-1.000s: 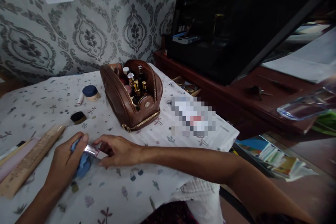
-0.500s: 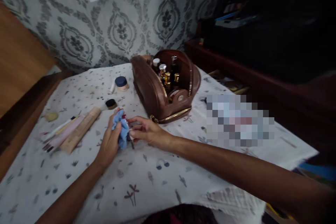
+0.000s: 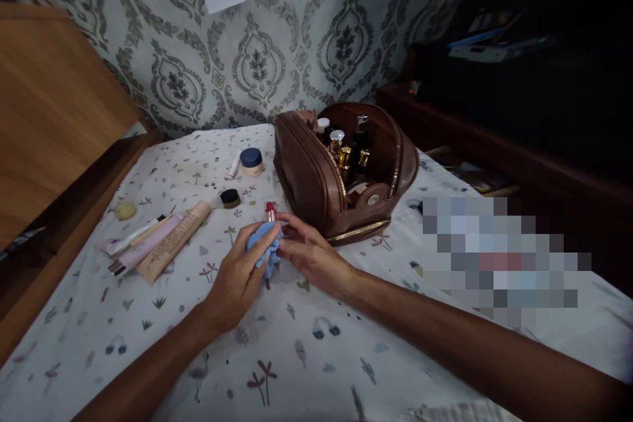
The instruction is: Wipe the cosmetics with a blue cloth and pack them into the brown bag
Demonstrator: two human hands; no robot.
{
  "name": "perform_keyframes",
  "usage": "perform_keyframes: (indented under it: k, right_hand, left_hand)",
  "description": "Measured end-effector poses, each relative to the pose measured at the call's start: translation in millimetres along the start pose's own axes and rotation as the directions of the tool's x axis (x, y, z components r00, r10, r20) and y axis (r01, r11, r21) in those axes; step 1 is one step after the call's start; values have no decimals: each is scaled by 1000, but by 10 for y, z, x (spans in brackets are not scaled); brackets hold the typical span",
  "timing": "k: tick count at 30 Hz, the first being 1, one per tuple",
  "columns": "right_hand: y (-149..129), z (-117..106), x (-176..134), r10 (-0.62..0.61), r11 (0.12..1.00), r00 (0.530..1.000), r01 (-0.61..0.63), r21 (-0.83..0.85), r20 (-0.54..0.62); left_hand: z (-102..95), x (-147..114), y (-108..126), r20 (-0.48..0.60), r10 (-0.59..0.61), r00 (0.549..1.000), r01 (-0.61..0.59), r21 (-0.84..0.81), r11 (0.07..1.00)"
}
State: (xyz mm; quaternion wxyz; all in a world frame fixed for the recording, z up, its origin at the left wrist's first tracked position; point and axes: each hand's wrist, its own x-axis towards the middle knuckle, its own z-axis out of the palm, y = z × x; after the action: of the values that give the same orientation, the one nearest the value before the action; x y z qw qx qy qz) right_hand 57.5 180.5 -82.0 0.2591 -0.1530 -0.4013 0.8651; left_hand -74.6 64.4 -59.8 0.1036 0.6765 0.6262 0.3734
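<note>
My left hand is closed round a crumpled light-blue cloth. Out of the cloth's top pokes a small clear and red cosmetic container, its lower part hidden by the fabric. From the right, my right hand meets it with curled fingers, the index finger by the container and the thumb against the cloth. Just behind my right hand stands an open brown leather cosmetic bag, with several bottles upright inside, some gold-capped bottles among them.
A small black-lidded jar, a blue-lidded jar and a white tube stand or lie beyond my hands. Leftward lie a beige tube and several slim items. A blurred-out patch covers something at right. Wooden furniture borders the left.
The view has shifted, so everything appears further right. The cloth and container have turned in my hands, and the red part now points up above my fingers.
</note>
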Motion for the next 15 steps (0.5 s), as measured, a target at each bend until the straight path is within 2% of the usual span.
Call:
perform_keyframes:
  k: [3, 5, 10, 15]
  right_hand:
    - [-20, 23, -18, -4, 1000, 1000, 4, 5, 3]
    - [-32, 39, -29, -4, 1000, 1000, 4, -4, 13]
    - [-36, 49, -36, 58, 989, 991, -40, -140, 123]
    - [-28, 61, -47, 109, 985, 974, -78, -156, 200]
  left_hand:
    - [-65, 7, -40, -25, 109, 994, -108, 15, 994]
    - [-98, 7, -64, -52, 128, 990, -128, 3, 992]
    - [-110, -6, -43, -196, 40, 980, -40, 1, 999]
    - [-118, 2, -34, -362, -64, 930, 71, 7, 997]
